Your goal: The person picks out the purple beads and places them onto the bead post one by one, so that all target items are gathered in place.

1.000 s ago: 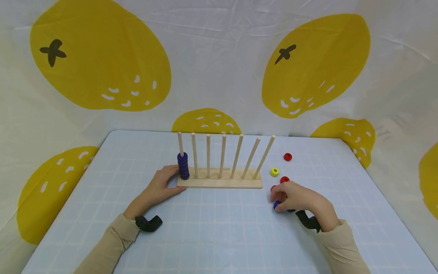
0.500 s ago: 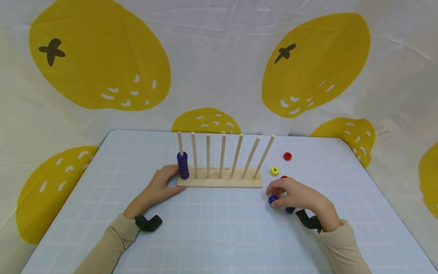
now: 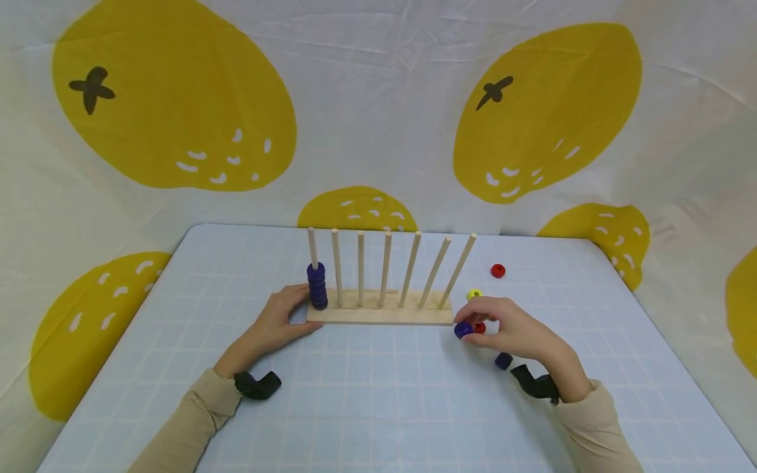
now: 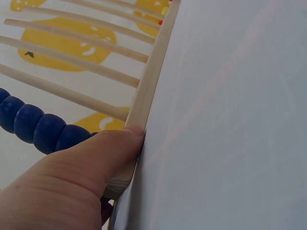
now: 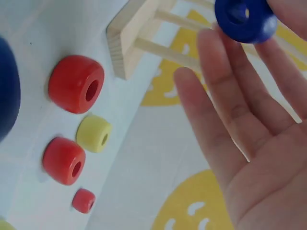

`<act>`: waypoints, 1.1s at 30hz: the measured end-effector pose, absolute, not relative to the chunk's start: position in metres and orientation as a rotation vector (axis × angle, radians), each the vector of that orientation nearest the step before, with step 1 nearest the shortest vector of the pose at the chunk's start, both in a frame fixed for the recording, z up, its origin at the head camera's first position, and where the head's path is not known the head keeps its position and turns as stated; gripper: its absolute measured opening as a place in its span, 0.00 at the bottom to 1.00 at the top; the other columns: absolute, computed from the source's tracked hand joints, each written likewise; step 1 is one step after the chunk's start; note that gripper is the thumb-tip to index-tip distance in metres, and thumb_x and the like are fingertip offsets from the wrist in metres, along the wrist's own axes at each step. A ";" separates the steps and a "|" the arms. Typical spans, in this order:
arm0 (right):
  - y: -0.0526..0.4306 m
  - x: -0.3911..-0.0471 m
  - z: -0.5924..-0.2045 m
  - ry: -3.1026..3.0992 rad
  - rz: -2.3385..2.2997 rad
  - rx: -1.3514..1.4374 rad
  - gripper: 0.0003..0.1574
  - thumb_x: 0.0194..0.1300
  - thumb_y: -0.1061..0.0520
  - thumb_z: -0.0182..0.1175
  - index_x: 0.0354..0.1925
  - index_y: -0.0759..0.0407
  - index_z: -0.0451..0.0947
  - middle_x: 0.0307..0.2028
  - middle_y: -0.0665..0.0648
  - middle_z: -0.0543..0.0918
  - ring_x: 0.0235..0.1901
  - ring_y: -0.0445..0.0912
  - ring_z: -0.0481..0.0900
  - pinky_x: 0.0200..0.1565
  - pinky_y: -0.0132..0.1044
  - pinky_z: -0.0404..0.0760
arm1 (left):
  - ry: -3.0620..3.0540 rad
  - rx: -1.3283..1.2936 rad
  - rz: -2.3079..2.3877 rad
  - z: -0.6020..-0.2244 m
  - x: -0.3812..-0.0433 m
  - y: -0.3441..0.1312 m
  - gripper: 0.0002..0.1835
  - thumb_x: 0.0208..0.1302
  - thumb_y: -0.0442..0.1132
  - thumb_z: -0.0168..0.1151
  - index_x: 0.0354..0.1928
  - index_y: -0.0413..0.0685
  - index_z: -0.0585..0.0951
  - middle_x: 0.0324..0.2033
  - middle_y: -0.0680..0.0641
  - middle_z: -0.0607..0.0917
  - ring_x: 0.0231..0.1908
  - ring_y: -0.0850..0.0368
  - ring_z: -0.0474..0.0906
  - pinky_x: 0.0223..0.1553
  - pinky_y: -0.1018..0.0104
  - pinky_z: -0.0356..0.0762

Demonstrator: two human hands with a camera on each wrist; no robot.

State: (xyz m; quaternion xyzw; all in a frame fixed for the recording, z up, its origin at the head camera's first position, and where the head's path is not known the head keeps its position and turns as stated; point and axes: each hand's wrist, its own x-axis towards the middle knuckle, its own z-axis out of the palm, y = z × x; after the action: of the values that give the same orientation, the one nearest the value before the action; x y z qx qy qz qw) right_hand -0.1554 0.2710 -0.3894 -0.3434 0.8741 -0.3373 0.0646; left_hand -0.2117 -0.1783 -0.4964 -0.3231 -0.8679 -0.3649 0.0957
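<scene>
In the head view my left hand (image 3: 278,322) grips the left end of a wooden peg rack (image 3: 378,316). Its thumb (image 4: 115,148) lies along the base's front edge in the left wrist view; the fingers behind are mostly hidden. A stack of several blue beads (image 3: 317,286) fills the lower part of the leftmost peg, and the other pegs are bare. Just off the rack's right end, my right hand (image 3: 517,330) pinches a loose blue bead (image 3: 463,330) above the table. The right wrist view shows this bead's hole, with the other fingers spread out.
Another blue bead (image 3: 504,360) lies on the table below the right hand. Near that hand are a red bead (image 3: 480,327) and a yellow bead (image 3: 474,294), partly covered in the head view. A further red bead (image 3: 498,270) sits farther back. Patterned cloth (image 3: 378,118) hangs behind the table.
My right hand has lifted the blue bead and carried it left and away from me, toward the rack's right end. The left hand and the rack stay put.
</scene>
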 end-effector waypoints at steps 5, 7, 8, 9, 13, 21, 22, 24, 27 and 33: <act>0.267 -0.155 -0.388 2.653 -1.176 -1.162 0.21 0.58 0.62 0.73 0.49 0.52 0.81 0.41 0.46 0.84 0.39 0.42 0.83 0.36 0.37 0.76 | -2.566 -0.961 -1.085 -0.498 -0.212 -0.178 0.35 0.54 0.43 0.76 0.64 0.40 0.75 0.62 0.39 0.77 0.63 0.41 0.70 0.63 0.41 0.65; 0.264 -0.155 -0.387 2.639 -1.240 -1.185 0.21 0.58 0.64 0.72 0.49 0.52 0.81 0.42 0.47 0.84 0.41 0.42 0.84 0.39 0.35 0.79 | -2.561 -0.965 -1.088 -0.498 -0.213 -0.178 0.36 0.54 0.43 0.76 0.64 0.40 0.75 0.62 0.39 0.77 0.63 0.41 0.70 0.63 0.41 0.65; 0.263 -0.155 -0.386 2.630 -1.271 -1.194 0.21 0.58 0.64 0.72 0.49 0.52 0.81 0.42 0.48 0.84 0.41 0.43 0.84 0.41 0.35 0.81 | -2.559 -0.967 -1.088 -0.498 -0.213 -0.178 0.35 0.54 0.43 0.76 0.64 0.40 0.75 0.61 0.39 0.77 0.63 0.41 0.70 0.63 0.41 0.65; 0.262 -0.155 -0.386 2.625 -1.300 -1.202 0.21 0.58 0.65 0.72 0.49 0.52 0.81 0.42 0.48 0.84 0.42 0.43 0.84 0.43 0.34 0.82 | -2.558 -0.967 -1.089 -0.498 -0.213 -0.178 0.35 0.54 0.43 0.76 0.64 0.40 0.75 0.62 0.39 0.77 0.63 0.41 0.70 0.62 0.41 0.65; 0.257 -0.155 -0.386 2.642 -1.397 -1.221 0.23 0.56 0.69 0.72 0.49 0.54 0.81 0.43 0.49 0.84 0.43 0.43 0.83 0.49 0.36 0.82 | -2.562 -0.963 -1.098 -0.498 -0.213 -0.179 0.36 0.54 0.43 0.76 0.64 0.40 0.75 0.62 0.40 0.77 0.63 0.42 0.70 0.63 0.41 0.65; 0.244 -0.149 -0.384 2.690 -1.624 -1.107 0.25 0.54 0.75 0.69 0.49 0.59 0.81 0.43 0.55 0.85 0.45 0.44 0.81 0.51 0.33 0.80 | -2.557 -0.968 -1.084 -0.499 -0.213 -0.179 0.35 0.54 0.42 0.76 0.64 0.39 0.75 0.61 0.39 0.77 0.63 0.41 0.70 0.62 0.40 0.65; 0.243 -0.148 -0.383 2.681 -1.661 -1.092 0.25 0.54 0.76 0.69 0.49 0.61 0.81 0.43 0.56 0.84 0.46 0.44 0.81 0.51 0.32 0.80 | -2.556 -0.968 -1.090 -0.499 -0.213 -0.179 0.36 0.54 0.42 0.76 0.64 0.39 0.75 0.61 0.39 0.77 0.63 0.41 0.70 0.63 0.41 0.65; 0.240 -0.146 -0.381 2.668 -1.715 -1.069 0.25 0.53 0.77 0.68 0.49 0.63 0.81 0.44 0.58 0.84 0.46 0.45 0.81 0.53 0.32 0.79 | -2.553 -0.971 -1.097 -0.498 -0.214 -0.179 0.36 0.54 0.42 0.76 0.64 0.38 0.75 0.61 0.39 0.77 0.63 0.41 0.70 0.62 0.41 0.65; 0.235 -0.143 -0.376 2.646 -1.770 -1.056 0.25 0.53 0.79 0.68 0.49 0.65 0.80 0.44 0.60 0.83 0.46 0.45 0.81 0.53 0.33 0.79 | -2.548 -0.973 -1.092 -0.499 -0.214 -0.179 0.35 0.53 0.42 0.76 0.63 0.39 0.76 0.61 0.39 0.78 0.62 0.41 0.70 0.62 0.41 0.66; 0.225 -0.140 -0.361 2.671 -1.800 -1.069 0.25 0.53 0.79 0.67 0.49 0.66 0.81 0.44 0.60 0.83 0.46 0.46 0.81 0.53 0.34 0.79 | -2.556 -0.962 -1.092 -0.500 -0.213 -0.179 0.35 0.54 0.43 0.76 0.63 0.39 0.76 0.61 0.39 0.77 0.62 0.41 0.70 0.62 0.41 0.65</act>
State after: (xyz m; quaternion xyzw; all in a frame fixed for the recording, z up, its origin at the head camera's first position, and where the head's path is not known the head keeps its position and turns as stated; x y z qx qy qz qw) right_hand -0.1400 0.2252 -0.3612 -0.3124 0.7809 -0.5261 -0.1256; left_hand -0.2129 -0.1793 -0.4996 -0.3254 -0.8646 -0.3696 0.1001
